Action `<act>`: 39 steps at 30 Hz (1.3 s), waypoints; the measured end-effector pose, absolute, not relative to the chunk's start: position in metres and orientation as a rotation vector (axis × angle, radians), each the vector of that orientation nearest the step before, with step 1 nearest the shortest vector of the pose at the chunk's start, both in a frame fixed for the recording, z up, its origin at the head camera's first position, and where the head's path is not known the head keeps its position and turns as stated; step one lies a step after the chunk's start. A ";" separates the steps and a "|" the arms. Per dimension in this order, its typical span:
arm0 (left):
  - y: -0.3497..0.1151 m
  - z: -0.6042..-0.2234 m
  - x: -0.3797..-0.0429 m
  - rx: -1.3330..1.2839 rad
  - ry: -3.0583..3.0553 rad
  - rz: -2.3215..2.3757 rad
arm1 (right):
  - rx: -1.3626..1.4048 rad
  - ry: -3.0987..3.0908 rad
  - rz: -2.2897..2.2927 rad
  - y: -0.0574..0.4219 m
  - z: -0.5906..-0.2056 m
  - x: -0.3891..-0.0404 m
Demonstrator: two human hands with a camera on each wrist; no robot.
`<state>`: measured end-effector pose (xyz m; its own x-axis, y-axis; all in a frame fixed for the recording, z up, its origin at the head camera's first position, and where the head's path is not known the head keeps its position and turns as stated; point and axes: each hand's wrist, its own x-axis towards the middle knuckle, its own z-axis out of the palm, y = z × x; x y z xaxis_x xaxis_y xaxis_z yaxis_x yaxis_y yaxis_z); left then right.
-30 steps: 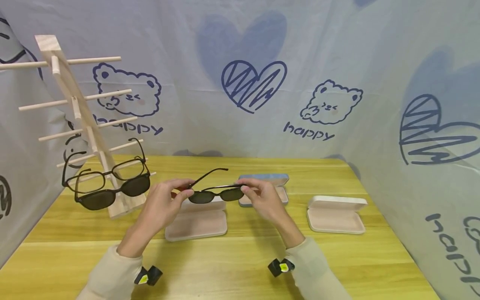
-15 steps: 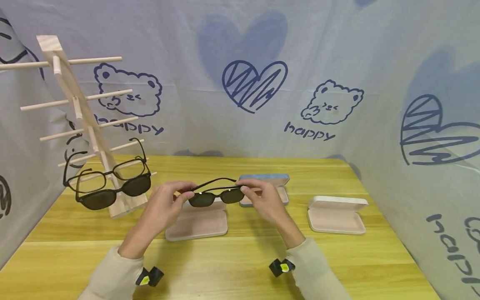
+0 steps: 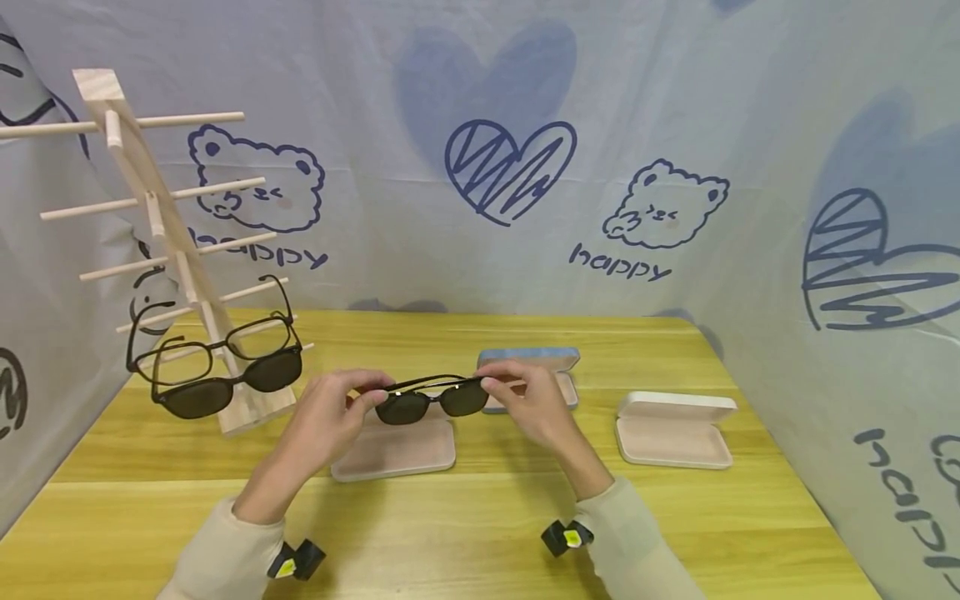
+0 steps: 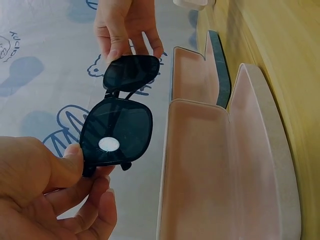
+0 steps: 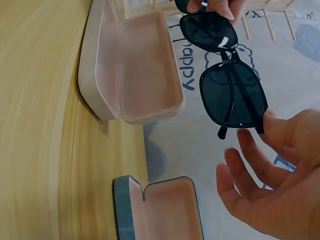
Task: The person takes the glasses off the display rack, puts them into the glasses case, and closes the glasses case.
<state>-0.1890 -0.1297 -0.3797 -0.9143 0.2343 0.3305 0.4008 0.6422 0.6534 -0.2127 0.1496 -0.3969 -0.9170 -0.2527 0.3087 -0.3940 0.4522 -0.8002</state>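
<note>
A pair of black sunglasses (image 3: 431, 398) with dark lenses hangs in the air between both hands, its temples folded flat. My left hand (image 3: 372, 390) pinches its left end, thumb on the frame corner (image 4: 87, 162). My right hand (image 3: 491, 379) pinches the other end, and its thumb (image 5: 277, 125) meets the frame corner in the right wrist view. The sunglasses (image 5: 232, 95) hover just above an open pink case (image 3: 393, 450), lid up, on the wooden table (image 3: 465, 517). The same pink case (image 4: 200, 175) lies empty in the left wrist view.
A blue case (image 3: 528, 362) stands open behind my right hand, and a second open pink case (image 3: 671, 429) lies to the right. At the left, a wooden rack (image 3: 172, 250) carries clear-lens glasses (image 3: 210, 346) and dark sunglasses (image 3: 225, 383). Printed cloth walls surround the table.
The raised temple of the sunglasses has folded down flat against the frame. Both hands kept their hold and sank slightly toward the pink case.
</note>
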 end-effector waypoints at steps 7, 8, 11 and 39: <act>-0.135 -0.380 -0.187 -0.510 -2.680 -1.139 | 0.555 -2.608 1.558 0.146 -0.403 -0.211; -0.136 -0.381 -0.187 -0.510 -2.687 -1.143 | 0.555 -2.612 1.584 0.145 -0.403 -0.211; -0.139 -0.382 -0.186 -0.507 -2.708 -1.151 | 0.594 -2.609 1.640 0.143 -0.407 -0.211; -0.170 -0.411 -0.184 -0.485 -2.855 -1.345 | 0.550 -2.735 1.797 0.120 -0.438 -0.217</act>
